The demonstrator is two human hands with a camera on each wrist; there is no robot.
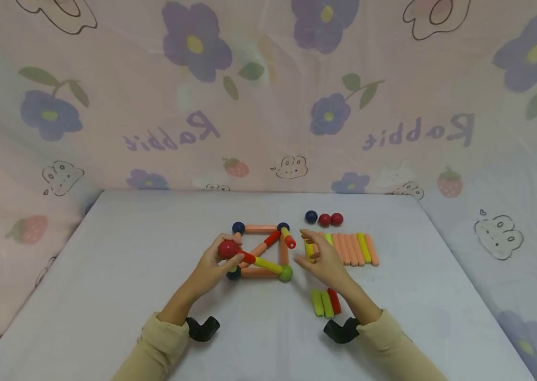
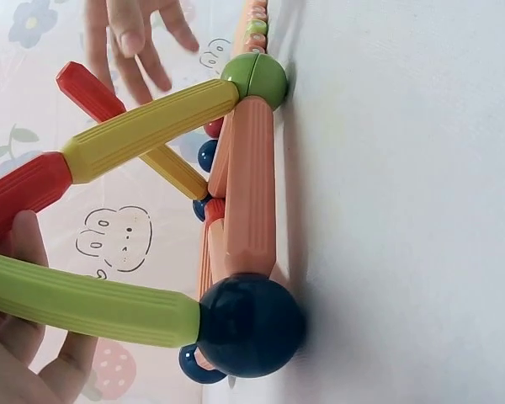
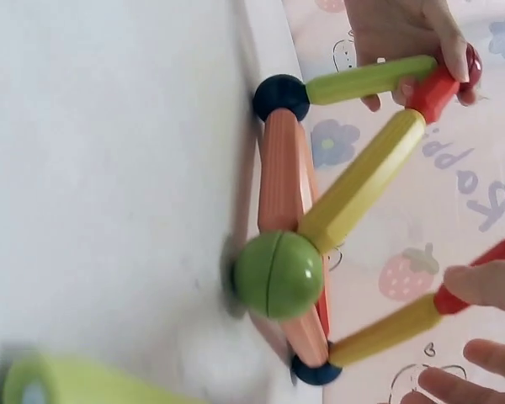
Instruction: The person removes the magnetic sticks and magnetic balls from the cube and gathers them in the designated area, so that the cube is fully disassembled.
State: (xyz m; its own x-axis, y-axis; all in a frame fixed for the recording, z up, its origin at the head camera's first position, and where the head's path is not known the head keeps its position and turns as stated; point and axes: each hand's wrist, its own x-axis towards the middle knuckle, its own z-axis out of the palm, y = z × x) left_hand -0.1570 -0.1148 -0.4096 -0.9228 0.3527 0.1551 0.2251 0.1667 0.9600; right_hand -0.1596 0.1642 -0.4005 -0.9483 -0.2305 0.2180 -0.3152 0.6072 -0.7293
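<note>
Left grip point(image 1: 210, 270) pinches the red ball point(image 1: 227, 249), right grip point(image 1: 327, 264) hovers loose-fingered; I judge the base point(image 1: 284, 251) joined, one-o'clock strut point(image 1: 289, 238) uncapped.

Both forearms point(image 1: 176, 307) extended forward and angled inward, left grip point(image 1: 208, 271) curled, right grip point(image 1: 329, 265) loosely spread

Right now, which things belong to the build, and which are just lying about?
In the build:
frame, right hand beside it
red ball, in left hand

Lying loose, possibly spares:
three balls
rod row
three nearer rods
</note>
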